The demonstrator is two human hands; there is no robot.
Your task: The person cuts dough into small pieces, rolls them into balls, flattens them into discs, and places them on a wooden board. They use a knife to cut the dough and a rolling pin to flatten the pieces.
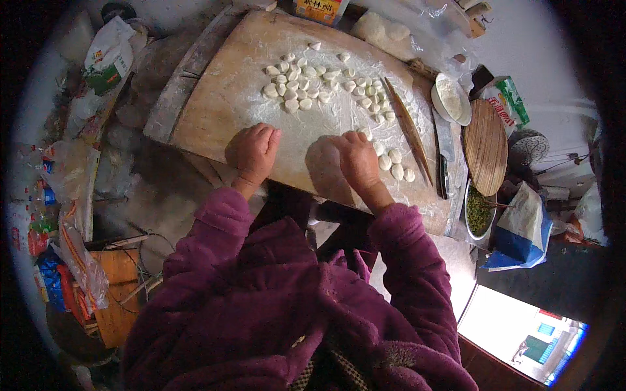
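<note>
A large floury wooden board point(215, 98) lies before me. At its near edge, my left hand point(255, 153) is closed in a fist, its fingertips turned down and hidden. To the right, my right hand point(357, 159) is also closed, knuckles up, low over the board; whatever its fingers hold does not show. Right beside it sit several rounded dough pieces point(396, 156). Many small dough pieces point(303, 85) are scattered farther back on the flour. A tapered wooden rolling pin point(407, 130) lies slanted on the right, with a dark-handled knife point(443, 176) along the board's edge.
At the right stand a bowl of flour point(452, 101), a round slatted lid point(486, 146), a bowl of chopped green filling point(479, 212) and a blue-and-white bag point(521, 228). A yellow-orange container point(317, 9) stands behind the board. Plastic bags point(81, 260) crowd the left.
</note>
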